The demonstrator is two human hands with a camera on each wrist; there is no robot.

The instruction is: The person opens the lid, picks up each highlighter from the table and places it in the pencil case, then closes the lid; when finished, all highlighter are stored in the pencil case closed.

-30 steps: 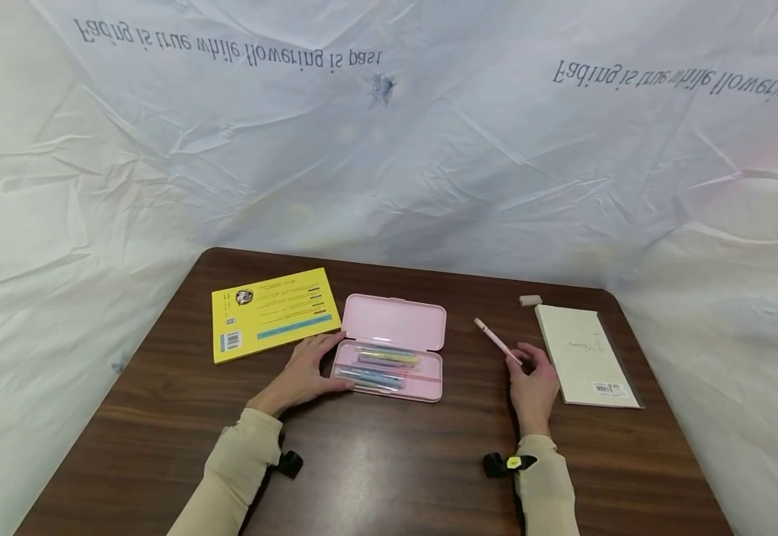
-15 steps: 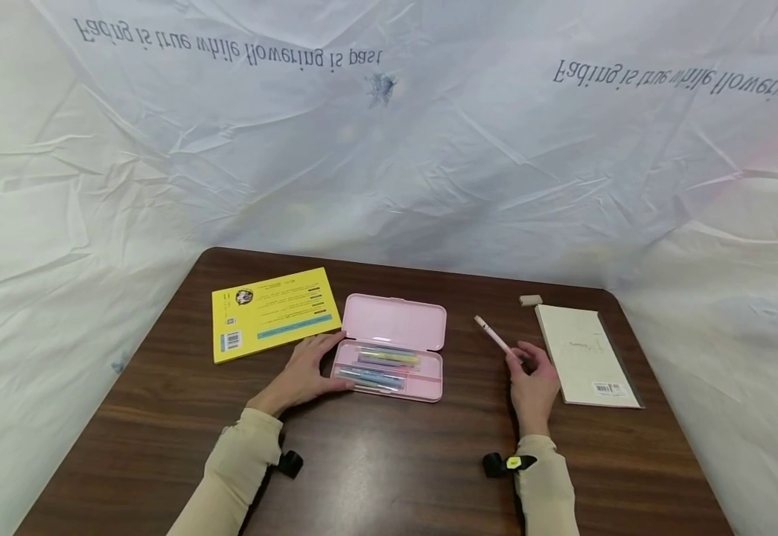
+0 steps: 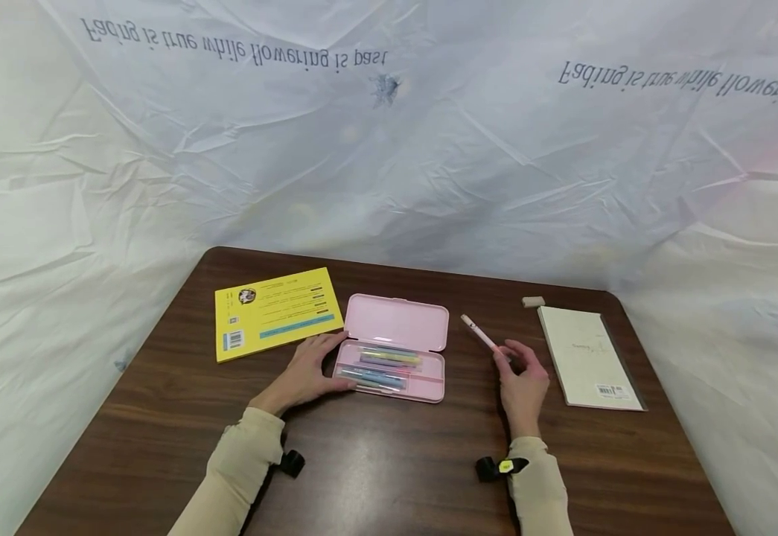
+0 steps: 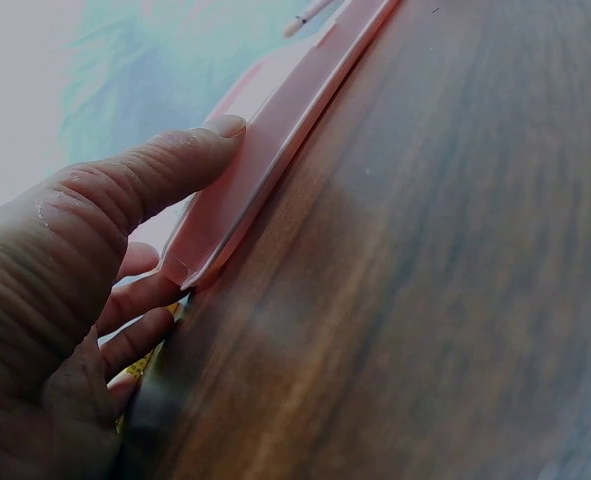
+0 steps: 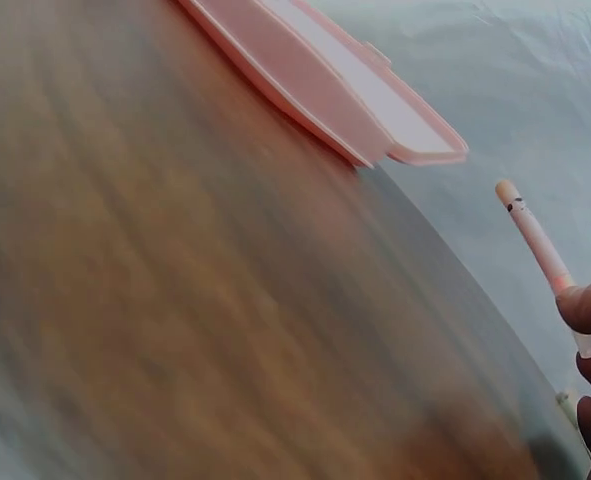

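Note:
A pink pencil case (image 3: 395, 322) lies with its lid raised back, and several blue, yellow and purple pens (image 3: 371, 378) fill the left part of its tray. My left hand (image 3: 303, 374) holds the case's left end, thumb along the front wall and fingers around the far side. In the left wrist view the thumb presses the pink wall (image 4: 265, 160). To the right of the case, my right hand (image 3: 524, 380) pinches a slim pale pink pen (image 3: 479, 333) near its lower end. The pen tilts up and left, its beige tip toward the case.
A yellow book (image 3: 278, 313) lies left of the case at the back. At the right is a cream notebook (image 3: 590, 357) with a barcode label, and a small beige eraser (image 3: 533, 301) sits by its far corner. White printed sheeting (image 3: 389, 171) surrounds the dark wooden table (image 3: 389, 461).
My right hand has moved slightly left with the pen, away from the notebook and closer to the pencil case. The left hand keeps its hold on the case.

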